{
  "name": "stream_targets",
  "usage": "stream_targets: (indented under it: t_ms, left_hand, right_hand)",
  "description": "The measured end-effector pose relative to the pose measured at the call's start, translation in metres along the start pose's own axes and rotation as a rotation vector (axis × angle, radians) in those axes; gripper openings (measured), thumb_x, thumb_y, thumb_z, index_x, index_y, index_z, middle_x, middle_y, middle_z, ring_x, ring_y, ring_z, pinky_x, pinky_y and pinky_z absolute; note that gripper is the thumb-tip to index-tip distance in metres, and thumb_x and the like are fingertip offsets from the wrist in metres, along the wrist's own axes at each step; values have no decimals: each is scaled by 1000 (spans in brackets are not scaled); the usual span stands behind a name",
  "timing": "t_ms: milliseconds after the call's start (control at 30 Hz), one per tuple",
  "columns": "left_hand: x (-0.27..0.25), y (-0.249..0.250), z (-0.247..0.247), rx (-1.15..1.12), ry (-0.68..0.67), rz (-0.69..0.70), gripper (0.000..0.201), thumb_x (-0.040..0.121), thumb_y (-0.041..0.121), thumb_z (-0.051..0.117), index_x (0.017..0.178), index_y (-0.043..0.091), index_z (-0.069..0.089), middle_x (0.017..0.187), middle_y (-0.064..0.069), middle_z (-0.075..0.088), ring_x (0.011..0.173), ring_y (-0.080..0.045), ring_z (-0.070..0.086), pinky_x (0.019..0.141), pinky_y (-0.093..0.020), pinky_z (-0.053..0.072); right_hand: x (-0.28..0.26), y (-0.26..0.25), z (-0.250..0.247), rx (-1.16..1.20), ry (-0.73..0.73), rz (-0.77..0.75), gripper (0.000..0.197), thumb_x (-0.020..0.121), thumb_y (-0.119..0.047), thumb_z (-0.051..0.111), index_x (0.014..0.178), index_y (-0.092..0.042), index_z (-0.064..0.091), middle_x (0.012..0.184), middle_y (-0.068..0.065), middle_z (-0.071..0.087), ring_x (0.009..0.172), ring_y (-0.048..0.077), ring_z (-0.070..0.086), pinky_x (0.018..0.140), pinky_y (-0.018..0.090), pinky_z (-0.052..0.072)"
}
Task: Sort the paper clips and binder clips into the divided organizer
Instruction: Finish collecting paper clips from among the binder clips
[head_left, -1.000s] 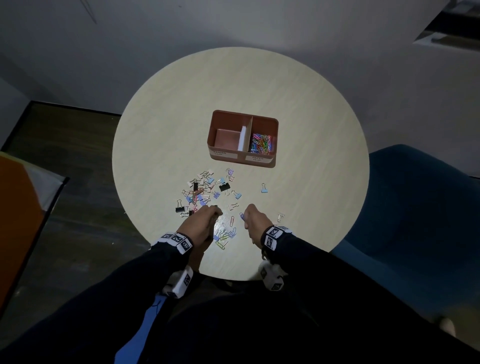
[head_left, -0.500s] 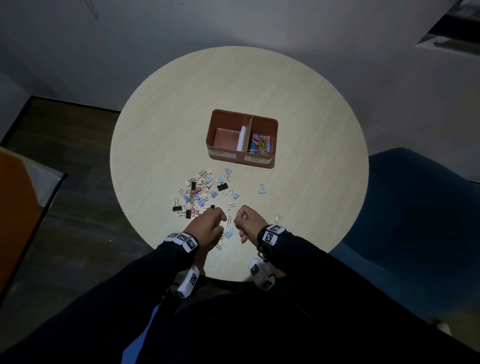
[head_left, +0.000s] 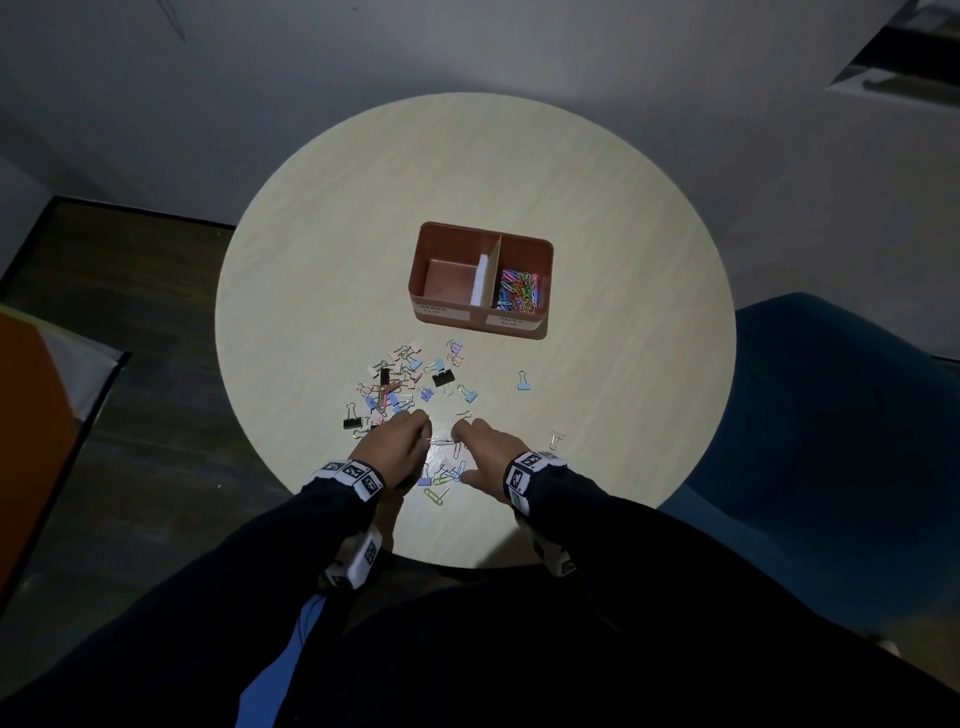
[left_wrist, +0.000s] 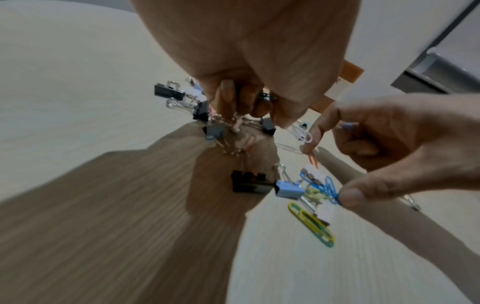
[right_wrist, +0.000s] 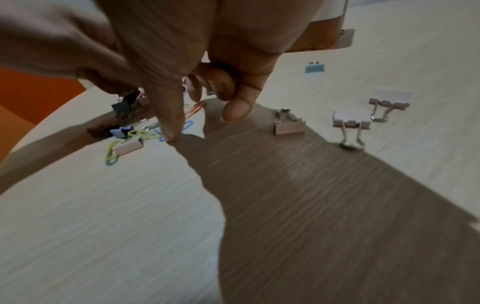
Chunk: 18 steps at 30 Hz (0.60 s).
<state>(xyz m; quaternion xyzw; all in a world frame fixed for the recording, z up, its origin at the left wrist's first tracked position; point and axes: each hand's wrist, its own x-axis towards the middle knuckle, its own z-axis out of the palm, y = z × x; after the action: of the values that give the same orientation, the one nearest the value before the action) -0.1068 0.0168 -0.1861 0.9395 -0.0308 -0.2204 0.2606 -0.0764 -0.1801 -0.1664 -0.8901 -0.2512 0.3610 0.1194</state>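
Paper clips (head_left: 519, 292) in mixed colours already fill the right compartment of the brown organizer (head_left: 483, 332), which stands near the middle of the round table (head_left: 311, 249); its left compartment holds none. From the head view, binder clips (head_left: 410, 382) and loose paper clips lie scattered between the organizer and the near edge. The left hand (head_left: 397, 441) and right hand (head_left: 485, 449) sit low over the nearest part of the scatter, close together. One blue binder clip (head_left: 523, 382) lies apart to the right, and a white one (head_left: 556, 439) sits beside the right wrist. A blue chair (head_left: 831, 415) stands to the right.

The left wrist view shows what the head view cannot: the left hand (left_wrist: 249, 67) has its fingers curled down, tips bunched over a tangle of binder clips, though whether it grips any is unclear. A black binder clip (left_wrist: 249, 183) and a pale blue one (left_wrist: 288, 189) lie just below, beside a yellow-green paper clip (left_wrist: 311, 224). The right hand (left_wrist: 389, 148) shows here too, its thumb on a blue paper clip (left_wrist: 328, 188).

The right wrist view shows the right hand (right_wrist: 197, 61) with its thumb pressed to the table at that blue paper clip (right_wrist: 187, 125), the other fingers curled above. Three pale binder clips (right_wrist: 350, 123) lie to its right, well apart from the pile.
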Motion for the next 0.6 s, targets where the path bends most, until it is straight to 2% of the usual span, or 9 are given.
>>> stream_targets:
  t_ms: [100,300,400,500,600]
  left_hand:
    - [-6,2,-3,-80,48,-18,15,100,26,39,89,17,44,85,-4,54,73,-24,51,65,-36,42]
    - [-17,5,5,-249,63,-89,22,103,29,37,92,12,45,80,-6,56,73,-26,52,63,-35,36]
    - [-19,9,6,-330,40,-145,17,102,23,38,96,9,46,83,-8,64,76,-26,60,69,-38,45]
    - [-22,8,7,-447,21,-183,12,100,17,37,96,17,49,79,-3,68,76,-21,65,71,-37,51]
    - [-21,5,8,-541,12,-203,23,100,14,38,102,28,56,75,3,67,70,-17,64,65,-32,49]
  right_hand:
    - [4,-1,1,-42,-5,-29,49,88,-27,69,126,-18,40,119,10,48,94,35,59,73,35,43]
    - [2,-1,3,-44,-25,-67,24,95,-25,60,112,-12,49,113,11,50,91,33,58,68,31,35]
    - [0,-4,5,-54,-35,-61,13,98,-21,54,107,-12,51,112,12,49,82,31,53,67,32,34]
    - [-2,-3,9,-68,-30,-53,14,101,-22,49,107,-9,49,110,13,47,73,28,45,65,33,34]
    - [-6,0,10,-40,-19,-38,13,102,-19,46,108,-8,48,110,14,46,72,30,48,65,35,38]
